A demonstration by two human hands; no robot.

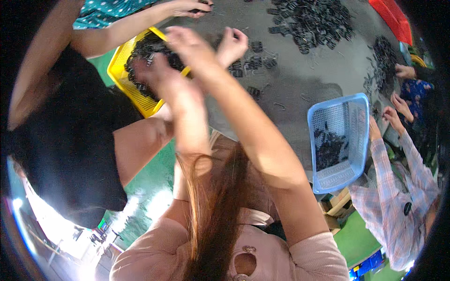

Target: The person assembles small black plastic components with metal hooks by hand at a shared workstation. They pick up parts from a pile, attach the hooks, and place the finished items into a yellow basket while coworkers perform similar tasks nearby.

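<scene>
At the grey table's (286, 75) left edge, one yellow basket (121, 75) is holding small black parts (142, 89). The left hand (160, 72) is hanging blurred over them, the right hand (190, 44) by the rim; whether either is gripping anything, I cannot tell. Rightward, two dark heaps (314, 23) are lying and one blue basket (311, 154) is standing.

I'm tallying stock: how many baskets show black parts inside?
2: the yellow basket at upper left and the blue basket at right. I can't see inside the red bin, top right.
</scene>
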